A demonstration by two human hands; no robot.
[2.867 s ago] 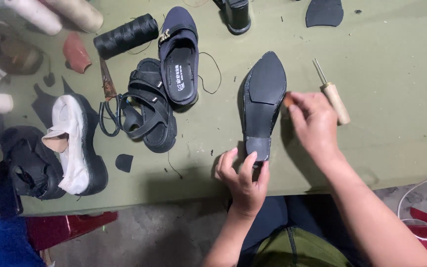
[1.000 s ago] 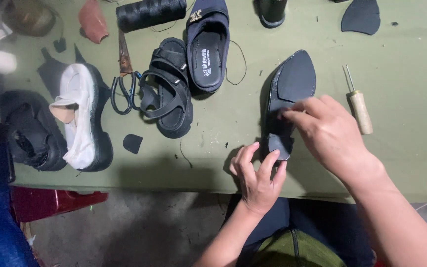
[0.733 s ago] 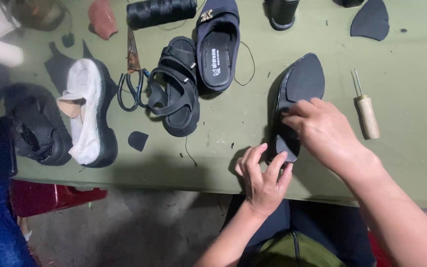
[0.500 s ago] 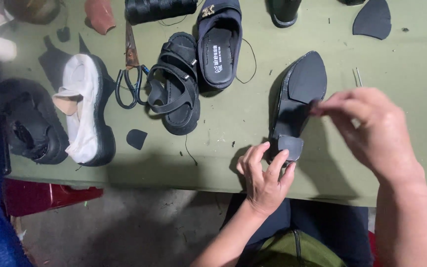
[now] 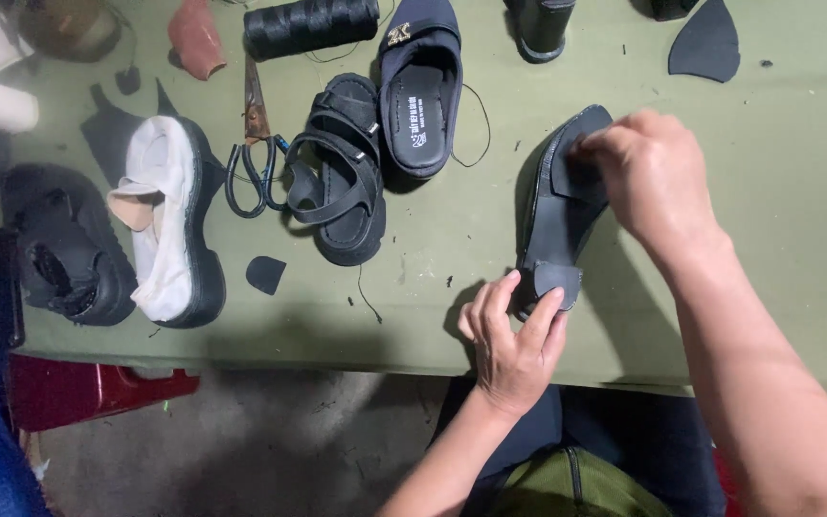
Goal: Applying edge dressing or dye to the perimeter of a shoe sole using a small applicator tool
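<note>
At the far left of the olive-green cloth-covered workbench [image 5: 796, 239], a black lace-up shoe [image 5: 64, 254] lies beside a white-lined shoe with a thick black sole [image 5: 169, 225], both running roughly toward and away from the worker; rusty scissors with dark loop handles [image 5: 251, 144] sit just right of them, a black strappy platform sandal [image 5: 342, 172] and a navy slide with a metal ornament [image 5: 420, 86] next along, a spool of black thread [image 5: 310, 24] above, and a small black offcut [image 5: 265, 274] near the front edge

Right of centre lies the black heeled shoe, turned sole-up [image 5: 557, 225], its long axis running from the heel at the near edge of the bench up and slightly right to the toe

The left hand [image 5: 514, 345] comes up from below the bench edge and is closed around the heel end, fingers wrapped over the heel block, pinning it

The right hand [image 5: 658, 182] reaches in from the right and is bunched over the forepart, fingertips pinched on the black sole piece there; whether it grips an edge or merely presses cannot be told

The shoe thus lies between the two hands, heel nearer the left, toe under the right

Bare cloth opens to the right of the shoe, while the front edge sits just beside the heel; a black curved sole blank [image 5: 710, 38] rests at the top right, well apart
</note>
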